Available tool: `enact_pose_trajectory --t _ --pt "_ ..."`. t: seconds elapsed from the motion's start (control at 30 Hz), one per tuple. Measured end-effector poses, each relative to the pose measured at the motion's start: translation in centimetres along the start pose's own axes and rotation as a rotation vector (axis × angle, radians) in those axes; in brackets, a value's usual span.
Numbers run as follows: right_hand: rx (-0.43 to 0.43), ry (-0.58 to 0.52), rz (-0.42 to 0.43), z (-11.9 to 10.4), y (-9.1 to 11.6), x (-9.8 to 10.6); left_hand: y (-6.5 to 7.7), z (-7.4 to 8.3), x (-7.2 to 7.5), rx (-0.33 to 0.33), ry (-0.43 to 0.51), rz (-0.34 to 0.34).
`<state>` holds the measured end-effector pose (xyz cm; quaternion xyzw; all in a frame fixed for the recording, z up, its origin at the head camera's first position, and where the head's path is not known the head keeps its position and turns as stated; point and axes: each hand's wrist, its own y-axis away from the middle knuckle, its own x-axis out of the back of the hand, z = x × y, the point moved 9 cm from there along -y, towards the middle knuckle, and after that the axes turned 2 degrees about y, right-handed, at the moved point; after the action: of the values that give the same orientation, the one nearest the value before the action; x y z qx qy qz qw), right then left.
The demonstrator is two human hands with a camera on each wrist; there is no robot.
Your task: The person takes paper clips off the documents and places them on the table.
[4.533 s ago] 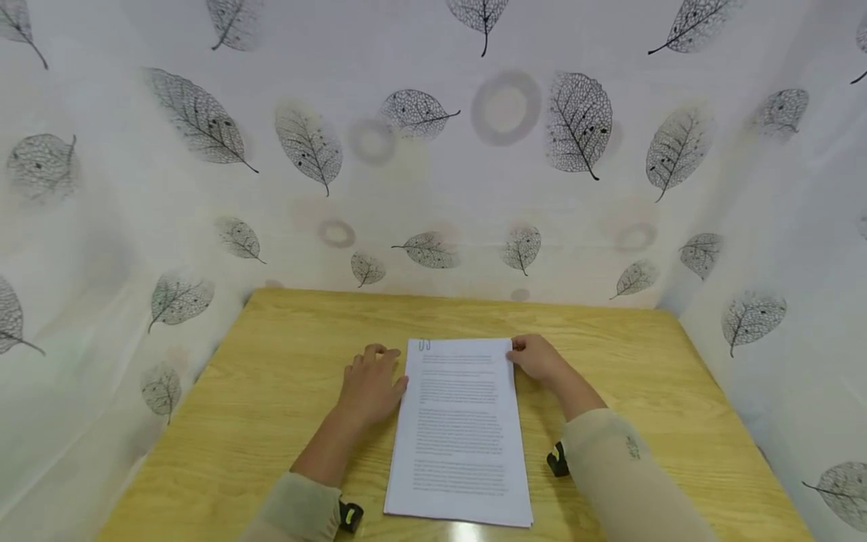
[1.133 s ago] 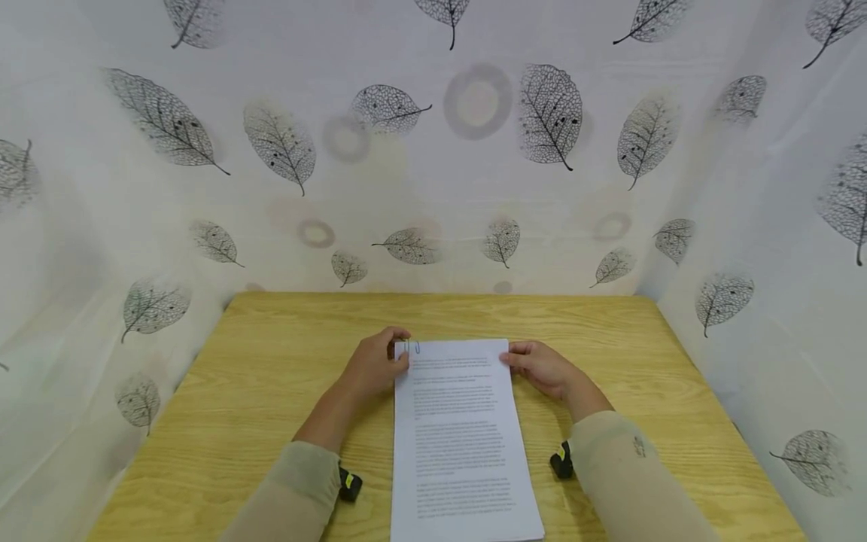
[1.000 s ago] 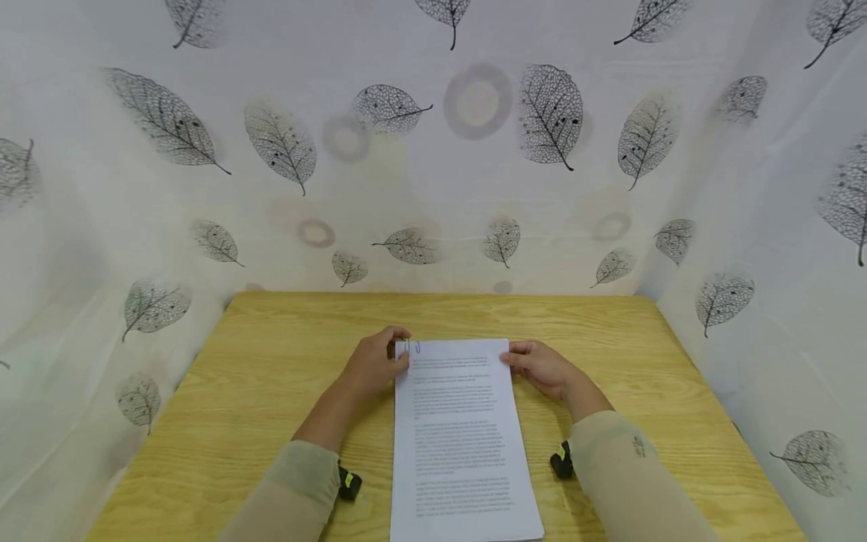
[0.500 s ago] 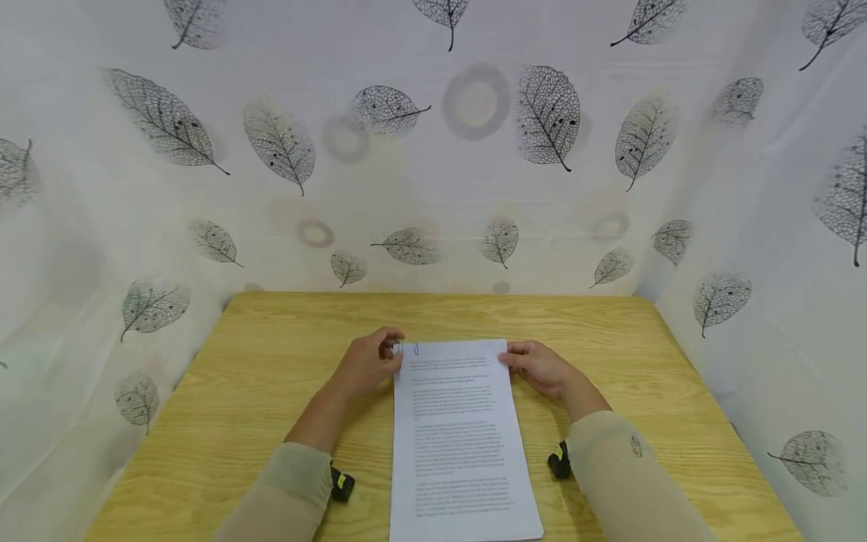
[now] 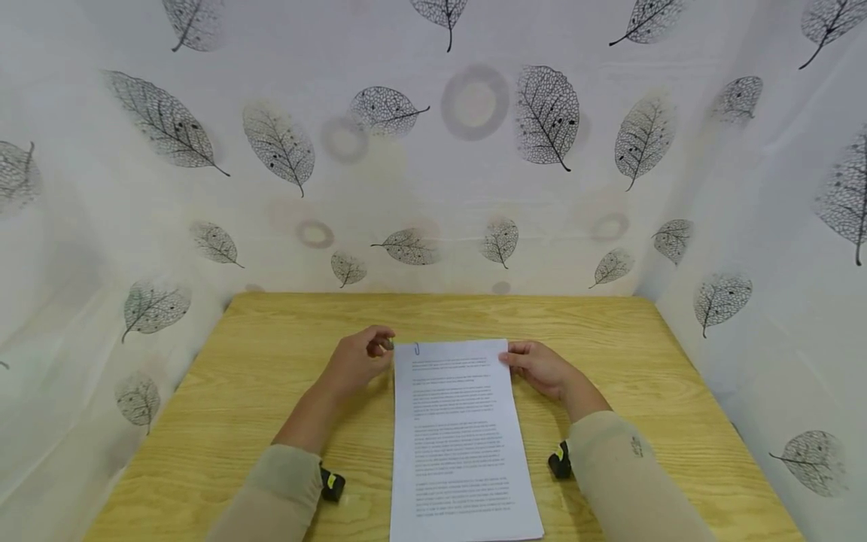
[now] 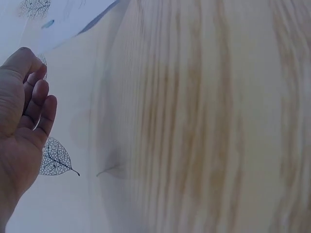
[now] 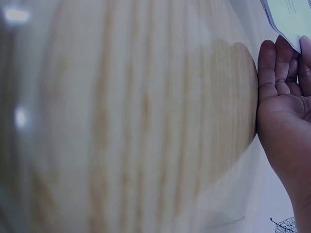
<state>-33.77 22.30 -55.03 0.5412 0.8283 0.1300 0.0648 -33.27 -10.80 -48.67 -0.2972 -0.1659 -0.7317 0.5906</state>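
A stack of printed paper (image 5: 455, 436) lies on the wooden table, its far edge toward the wall. One paper clip (image 5: 417, 348) sits on the stack's upper left edge and appears as a small blue mark in the left wrist view. Just left of that corner, my left hand (image 5: 354, 361) pinches a small second paper clip (image 5: 389, 344) between thumb and fingers, mostly hidden by them. At the upper right corner my right hand (image 5: 542, 369) grips the stack, thumb on top. In the right wrist view the right hand (image 7: 286, 97) has its fingers beneath the paper corner.
The light wooden table (image 5: 271, 339) extends on both sides of the stack. White sheeting (image 5: 420, 173) printed with dark leaves hangs behind it and along both sides. A black wrist device (image 5: 332, 484) is strapped at my left cuff, and another (image 5: 560, 461) at the right.
Two clips were on the stack's upper left edge; one has come off with my left hand, which has drawn left. My right hand has stayed on its corner.
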Motion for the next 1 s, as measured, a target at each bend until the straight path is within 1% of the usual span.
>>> enact_pose_trajectory --t 0.07,0.3,0.47,0.57,0.67,0.83,0.9,1.0 --pt "0.008 0.001 -0.008 -0.1 0.0 0.0 0.0 -0.1 0.3 -0.012 -0.004 0.008" --pt "-0.006 -0.01 -0.003 0.2 -0.1 0.3 0.3 -0.2 1.2 -0.044 -0.05 0.03" --pt "0.0 -0.011 -0.014 0.3 -0.1 0.2 0.7 0.3 1.9 -0.088 -0.106 0.047" --pt "0.002 -0.01 -0.004 0.3 -0.2 0.3 0.6 0.7 2.2 -0.121 -0.135 0.058" --pt "0.014 -0.009 -0.004 0.1 -0.2 0.4 0.5 0.8 2.2 -0.138 -0.147 0.052" --pt "0.009 -0.009 -0.012 0.4 -0.1 0.3 0.5 0.4 1.9 -0.115 -0.126 0.012" --pt "0.001 -0.013 -0.008 0.7 -0.2 0.4 0.5 0.2 1.9 -0.106 -0.123 0.005" --pt "0.014 -0.021 -0.02 0.7 -0.3 0.4 0.4 -0.1 2.0 -0.096 -0.134 -0.001"
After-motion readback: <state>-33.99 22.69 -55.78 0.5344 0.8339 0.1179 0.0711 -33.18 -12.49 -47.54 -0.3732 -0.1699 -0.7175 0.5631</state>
